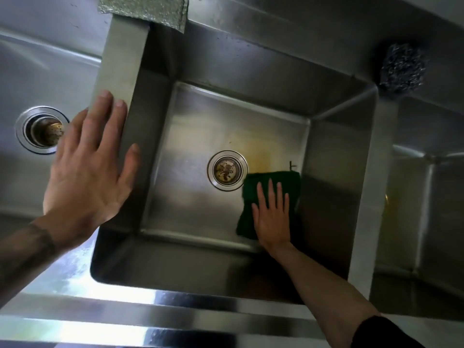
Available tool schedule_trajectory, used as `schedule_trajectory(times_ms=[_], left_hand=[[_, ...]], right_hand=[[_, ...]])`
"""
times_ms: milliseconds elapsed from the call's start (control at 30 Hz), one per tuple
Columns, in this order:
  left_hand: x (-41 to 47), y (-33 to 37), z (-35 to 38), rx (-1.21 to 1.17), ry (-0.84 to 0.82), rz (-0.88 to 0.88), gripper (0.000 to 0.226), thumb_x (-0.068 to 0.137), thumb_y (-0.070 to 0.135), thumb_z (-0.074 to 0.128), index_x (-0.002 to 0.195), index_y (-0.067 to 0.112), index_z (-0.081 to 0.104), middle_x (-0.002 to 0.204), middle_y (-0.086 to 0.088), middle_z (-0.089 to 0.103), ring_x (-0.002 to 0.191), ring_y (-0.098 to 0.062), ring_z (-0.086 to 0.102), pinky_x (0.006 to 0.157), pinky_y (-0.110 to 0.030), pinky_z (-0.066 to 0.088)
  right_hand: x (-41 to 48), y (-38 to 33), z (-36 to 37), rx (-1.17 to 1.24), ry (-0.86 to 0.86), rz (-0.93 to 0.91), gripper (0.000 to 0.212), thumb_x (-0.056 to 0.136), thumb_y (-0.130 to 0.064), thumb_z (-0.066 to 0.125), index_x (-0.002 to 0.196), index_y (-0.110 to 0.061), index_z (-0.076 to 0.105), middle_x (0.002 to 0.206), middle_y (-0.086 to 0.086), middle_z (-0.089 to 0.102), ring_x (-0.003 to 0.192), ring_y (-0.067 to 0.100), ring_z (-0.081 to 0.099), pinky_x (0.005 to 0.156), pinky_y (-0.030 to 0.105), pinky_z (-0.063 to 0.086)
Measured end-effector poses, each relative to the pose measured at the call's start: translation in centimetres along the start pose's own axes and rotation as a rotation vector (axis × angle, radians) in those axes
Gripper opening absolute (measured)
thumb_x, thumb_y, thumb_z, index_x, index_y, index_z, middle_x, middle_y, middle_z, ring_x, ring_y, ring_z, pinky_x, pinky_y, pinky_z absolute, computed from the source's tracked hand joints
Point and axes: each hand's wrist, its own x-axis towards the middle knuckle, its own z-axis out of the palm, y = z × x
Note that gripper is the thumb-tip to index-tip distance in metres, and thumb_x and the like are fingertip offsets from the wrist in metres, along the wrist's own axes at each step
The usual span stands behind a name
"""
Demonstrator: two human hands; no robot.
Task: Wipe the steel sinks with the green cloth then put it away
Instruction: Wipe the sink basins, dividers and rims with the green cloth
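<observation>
The middle steel sink [195,126] is deep, with a round drain [227,170] in its floor and a yellowish stain just right of the drain. The dark green cloth [253,182] lies flat on the sink floor at the right, beside the drain. My right hand [272,217] presses flat on the cloth with fingers spread. My left hand [90,167] is open, fingers apart, and rests on the steel divider [120,59] between the left and middle sinks. It holds nothing.
The left sink [30,71] has its own drain [41,129]. A third sink [426,197] lies at the right. A steel wool scrubber [401,67] sits on the back ledge at right. A silvery sponge cloth [148,8] hangs over the back rim.
</observation>
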Motion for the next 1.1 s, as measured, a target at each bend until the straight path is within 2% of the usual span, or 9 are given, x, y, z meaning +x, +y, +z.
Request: schedule_trajectory(times_ms=[100, 233, 433, 533, 667, 767, 833, 1000, 1100], left_hand=[[0.2, -0.3, 0.1, -0.004, -0.058, 0.009, 0.067, 0.11, 0.044, 0.027, 0.167, 0.009, 0.021, 0.174, -0.017, 0.021, 0.152, -0.046, 0.033, 0.123, -0.059, 0.03], [0.2, -0.1, -0.1, -0.04, -0.044, -0.013, 0.067, 0.109, 0.041, 0.032, 0.166, 0.008, 0.023, 0.173, -0.018, 0.023, 0.149, -0.048, 0.035, 0.122, -0.059, 0.031], [0.2, -0.6, 0.1, -0.017, -0.075, 0.004, 0.069, 0.109, 0.045, 0.027, 0.167, 0.008, 0.02, 0.174, -0.017, 0.02, 0.152, -0.047, 0.032, 0.123, -0.06, 0.029], [0.2, -0.3, 0.0, -0.013, -0.077, 0.015, 0.069, 0.109, 0.044, 0.027, 0.167, 0.008, 0.018, 0.174, -0.018, 0.019, 0.153, -0.047, 0.031, 0.123, -0.059, 0.028], [0.5, -0.6, 0.0, 0.002, -0.111, 0.03, 0.07, 0.109, 0.046, 0.023, 0.168, 0.007, 0.015, 0.174, -0.019, 0.018, 0.155, -0.045, 0.028, 0.124, -0.059, 0.026], [0.3, -0.8, 0.0, -0.002, -0.11, 0.037, 0.07, 0.11, 0.046, 0.025, 0.167, 0.006, 0.017, 0.174, -0.02, 0.02, 0.155, -0.045, 0.028, 0.124, -0.059, 0.026], [0.1, -0.5, 0.0, -0.024, -0.075, 0.022, 0.068, 0.11, 0.043, 0.029, 0.166, 0.006, 0.02, 0.173, -0.02, 0.021, 0.152, -0.048, 0.032, 0.123, -0.059, 0.028], [0.1, 0.3, -0.7, -0.052, -0.026, 0.009, 0.065, 0.11, 0.038, 0.037, 0.165, 0.005, 0.025, 0.172, -0.021, 0.024, 0.142, -0.051, 0.04, 0.12, -0.059, 0.032], [0.1, 0.2, -0.8, -0.053, -0.038, 0.002, 0.065, 0.109, 0.038, 0.038, 0.164, 0.005, 0.026, 0.171, -0.022, 0.024, 0.14, -0.052, 0.04, 0.118, -0.061, 0.033]], right_hand=[[-0.9, 0.0, 0.5, 0.048, 0.012, 0.182, 0.063, 0.112, -0.046, 0.016, 0.168, -0.02, 0.005, 0.174, 0.013, 0.0, 0.161, 0.034, -0.003, 0.13, 0.056, 0.005], [-1.7, -0.5, 0.8, 0.069, -0.02, 0.227, 0.065, 0.11, -0.049, 0.011, 0.167, -0.018, 0.005, 0.174, 0.015, -0.001, 0.161, 0.037, -0.003, 0.13, 0.057, 0.006], [0.2, -1.3, 0.5, 0.137, 0.059, 0.318, 0.064, 0.111, -0.047, 0.017, 0.167, -0.018, 0.013, 0.173, 0.016, 0.011, 0.161, 0.037, 0.006, 0.13, 0.057, 0.008], [-1.3, -2.4, 0.8, 0.157, 0.018, 0.4, 0.068, 0.108, -0.052, 0.013, 0.168, -0.018, 0.007, 0.174, 0.017, 0.007, 0.161, 0.037, 0.005, 0.129, 0.053, 0.003], [-2.4, -4.3, 1.1, 0.213, -0.048, 0.518, 0.071, 0.107, -0.054, 0.014, 0.167, -0.019, -0.001, 0.174, 0.018, 0.002, 0.16, 0.04, 0.003, 0.129, 0.058, 0.005], [-1.3, -3.9, 1.1, 0.21, 0.017, 0.483, 0.07, 0.108, -0.051, 0.018, 0.167, -0.013, 0.012, 0.172, 0.022, 0.011, 0.159, 0.042, 0.01, 0.128, 0.061, 0.012], [-0.8, -2.3, 1.3, 0.163, 0.035, 0.391, 0.069, 0.109, -0.05, 0.018, 0.167, -0.013, 0.016, 0.172, 0.022, 0.013, 0.159, 0.042, 0.011, 0.128, 0.061, 0.015], [-1.5, 1.0, 1.0, 0.008, -0.008, 0.114, 0.07, 0.109, -0.054, 0.011, 0.167, -0.015, 0.005, 0.174, 0.019, -0.002, 0.16, 0.04, -0.004, 0.129, 0.056, 0.002], [-2.2, 1.9, 0.9, -0.094, -0.05, -0.078, 0.072, 0.108, -0.056, 0.01, 0.167, -0.015, 0.003, 0.173, 0.02, -0.002, 0.16, 0.042, -0.004, 0.128, 0.061, 0.006]])
